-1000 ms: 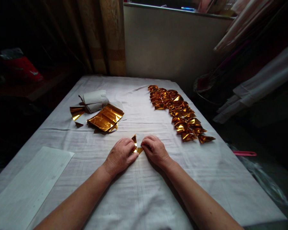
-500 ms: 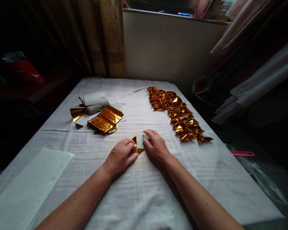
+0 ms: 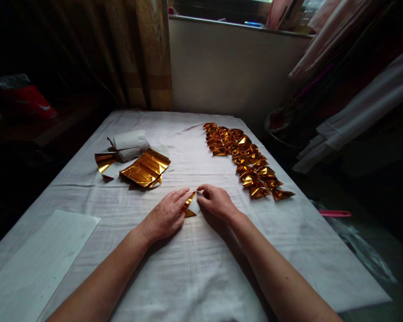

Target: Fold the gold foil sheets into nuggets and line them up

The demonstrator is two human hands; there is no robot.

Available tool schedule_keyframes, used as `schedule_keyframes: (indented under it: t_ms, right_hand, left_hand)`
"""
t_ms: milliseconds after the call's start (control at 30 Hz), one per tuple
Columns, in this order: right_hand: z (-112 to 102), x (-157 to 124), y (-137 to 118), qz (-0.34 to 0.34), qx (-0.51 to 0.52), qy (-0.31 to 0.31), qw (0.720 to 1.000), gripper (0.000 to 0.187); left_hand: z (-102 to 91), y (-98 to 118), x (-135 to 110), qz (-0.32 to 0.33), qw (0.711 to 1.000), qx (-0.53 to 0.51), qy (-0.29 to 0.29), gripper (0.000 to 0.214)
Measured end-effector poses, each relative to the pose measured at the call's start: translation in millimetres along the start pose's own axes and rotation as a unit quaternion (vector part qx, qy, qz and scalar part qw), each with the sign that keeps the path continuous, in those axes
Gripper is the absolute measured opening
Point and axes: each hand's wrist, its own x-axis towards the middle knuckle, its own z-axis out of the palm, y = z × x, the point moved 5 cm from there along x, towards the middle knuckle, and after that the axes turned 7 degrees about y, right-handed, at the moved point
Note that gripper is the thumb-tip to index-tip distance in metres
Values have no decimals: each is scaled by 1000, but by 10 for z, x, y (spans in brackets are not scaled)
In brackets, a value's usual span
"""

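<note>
A small sheet of gold foil paper (image 3: pixel 194 206), partly folded with its pale back showing, lies on the white cloth between my hands. My left hand (image 3: pixel 164 214) rests over its left part, fingers stretched out and pressing it down. At the paper's upper right corner, my right hand (image 3: pixel 216 201) has thumb and forefinger pinched on the edge. Beyond my left hand sits a stack of gold foil sheets (image 3: pixel 145 167). To the right, rows of folded gold foil pieces (image 3: pixel 245 156) run along the table.
The table is covered by a white cloth (image 3: pixel 195 277). A whitish rectangular sheet (image 3: pixel 43 259) lies at the left, and a crumpled pale paper bundle (image 3: pixel 129 143) sits behind the foil stack. Clothes hang at the right; a pink handle (image 3: pixel 336 213) shows beyond the table edge.
My left fingers have straightened out over the foil paper. My right thumb and forefinger have closed on its upper corner, and the paper's gold flap now slants. The view has shifted slightly.
</note>
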Motion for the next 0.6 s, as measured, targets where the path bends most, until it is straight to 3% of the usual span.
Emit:
schedule_keyframes:
  t_ms: [133, 267, 400, 600]
  right_hand:
    - [29, -206, 48, -13, 11, 57, 998, 24]
    - [43, -369, 95, -64, 69, 125, 988, 23]
    - [35, -441, 133, -97, 119, 157, 976, 23]
    - [26, -488, 88, -144, 105, 180, 967, 20]
  left_hand:
    - [46, 51, 30, 0, 999, 17, -42, 71]
    - [29, 104, 74, 9, 995, 50, -84, 56]
    - [8, 120, 89, 21, 994, 68, -86, 44]
    - [40, 89, 46, 10, 994, 65, -85, 45]
